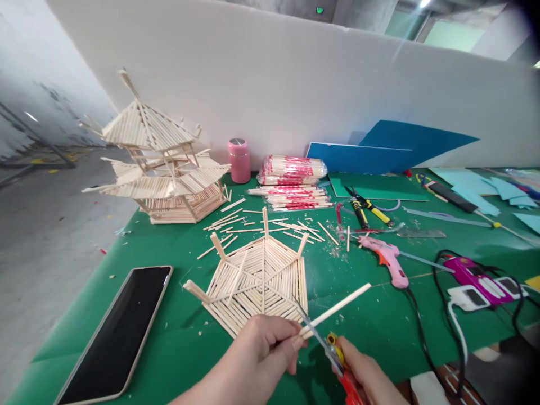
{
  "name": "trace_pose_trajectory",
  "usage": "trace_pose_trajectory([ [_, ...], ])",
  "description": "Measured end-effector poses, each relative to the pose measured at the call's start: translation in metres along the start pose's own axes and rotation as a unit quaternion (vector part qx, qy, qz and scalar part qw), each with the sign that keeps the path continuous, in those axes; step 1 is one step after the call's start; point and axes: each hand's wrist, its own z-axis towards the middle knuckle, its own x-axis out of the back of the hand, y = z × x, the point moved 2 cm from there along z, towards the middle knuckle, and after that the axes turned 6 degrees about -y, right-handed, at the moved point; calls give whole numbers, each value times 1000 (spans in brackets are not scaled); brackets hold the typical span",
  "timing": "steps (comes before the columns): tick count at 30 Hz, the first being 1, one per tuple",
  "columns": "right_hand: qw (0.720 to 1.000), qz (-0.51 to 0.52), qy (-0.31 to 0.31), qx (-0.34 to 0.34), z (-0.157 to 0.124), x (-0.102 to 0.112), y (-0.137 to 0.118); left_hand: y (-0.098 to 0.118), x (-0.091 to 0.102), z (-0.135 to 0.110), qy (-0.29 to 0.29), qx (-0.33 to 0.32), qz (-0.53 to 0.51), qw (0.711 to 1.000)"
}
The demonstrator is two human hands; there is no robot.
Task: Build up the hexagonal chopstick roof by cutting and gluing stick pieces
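Observation:
My left hand (270, 351) pinches pale wooden sticks (337, 306), which look like chopsticks, low over the table's front. My right hand (367, 374) is wrapped round the red and yellow handles of a pair of scissors (327, 346). Their blades lie across the sticks just beyond my left fingertips. Right behind my left hand is a flat polygonal panel (261, 275) made of stick pieces, with several short posts standing up from its corners. My left hand covers the panel's near edge. Part of the scissors' grip is hidden by my right hand.
A stick pagoda model (164, 169) stands back left, beside a pink canister (239, 161) and wrapped chopstick bundles (293, 183). A phone (118, 332) lies left. Rightward are a pink glue gun (388, 256), yellow-black pliers (367, 208), and a purple power strip (481, 281) with cords. Cut stick pieces (236, 222) are scattered behind the panel.

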Motion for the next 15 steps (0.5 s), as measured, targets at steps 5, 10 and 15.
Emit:
trace_pose_trajectory([
  [5,1000,-1,14,-6,5,-4,5,-3,-1,1,10,-12,30,999],
  [10,1000,9,20,5,1,-1,0,-2,-5,0,7,-32,51,998],
  [15,1000,19,18,2,-1,1,-5,0,-4,1,1,-35,37,999],
])
